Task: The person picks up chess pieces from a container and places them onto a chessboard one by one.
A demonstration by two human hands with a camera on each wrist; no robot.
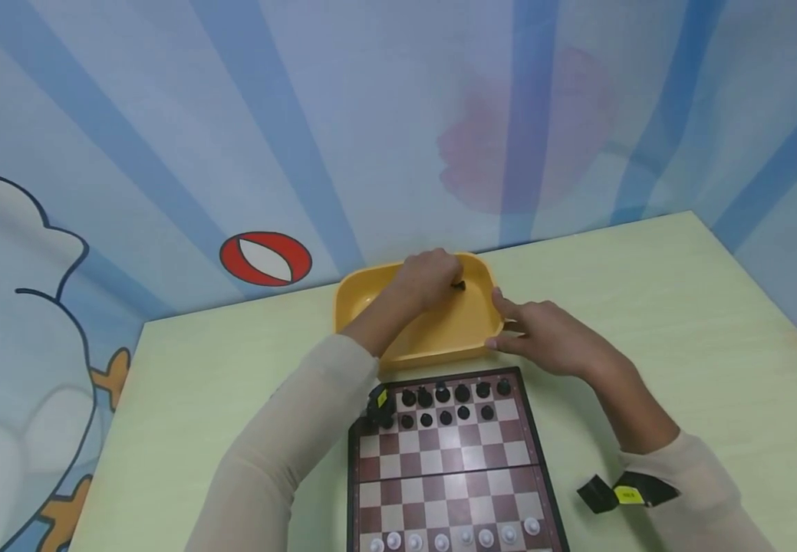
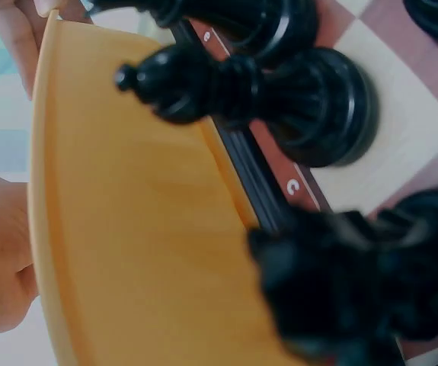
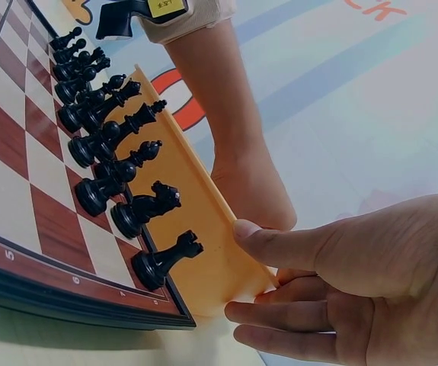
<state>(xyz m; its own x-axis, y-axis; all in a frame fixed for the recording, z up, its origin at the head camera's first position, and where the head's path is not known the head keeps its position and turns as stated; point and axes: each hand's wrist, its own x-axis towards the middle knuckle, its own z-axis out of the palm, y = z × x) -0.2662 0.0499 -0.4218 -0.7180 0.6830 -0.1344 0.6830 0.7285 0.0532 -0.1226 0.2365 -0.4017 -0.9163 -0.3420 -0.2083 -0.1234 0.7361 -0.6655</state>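
My left hand (image 1: 431, 277) reaches down into a yellow tray (image 1: 408, 358), fingers curled, and pinches a small black chess piece (image 1: 459, 286) that is mostly hidden by the hand. At the tray's right end my right hand (image 1: 543, 331) grips the rim; the right wrist view has its thumb (image 3: 260, 242) over the edge and other fingers lower on the wall. In front of the tray lies a chessboard (image 1: 452, 473). Black pieces stand in two rows on its far side, such as a rook (image 3: 165, 261) at the corner and a bishop (image 2: 257, 99).
White pieces (image 1: 442, 543) line the board's near side. The pale table (image 1: 702, 345) ends at a blue striped backdrop (image 1: 384, 115) just behind the tray. Black wrist straps (image 1: 636, 491) are on both sleeves, and the left sleeve (image 1: 288, 429) passes over the board's left edge.
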